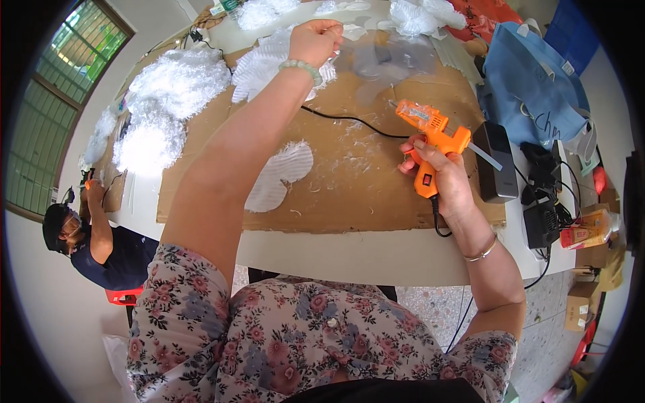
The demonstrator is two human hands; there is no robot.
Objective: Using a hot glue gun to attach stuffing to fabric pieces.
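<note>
My right hand (450,178) grips an orange hot glue gun (440,134) above the cardboard, its nozzle toward the far left. A pale glue stick (485,156) pokes out of its back end. My left hand (314,43) is stretched far forward, fingertips pinched together; what they hold, if anything, is too small to make out. Just beyond those fingertips is a small white piece (354,31). White pleated material (259,67) lies beneath my left wrist. Nearer me, a white, ribbed, petal-shaped piece (282,176) is partly hidden by my left forearm.
Cardboard (363,201) strewn with glue threads covers the white table (349,258). Fluffy white bundles (178,84) stand at left, near a co-worker (101,235). A black cable (356,119) crosses the cardboard. At right are a black box (496,164) and a blue bag (531,84).
</note>
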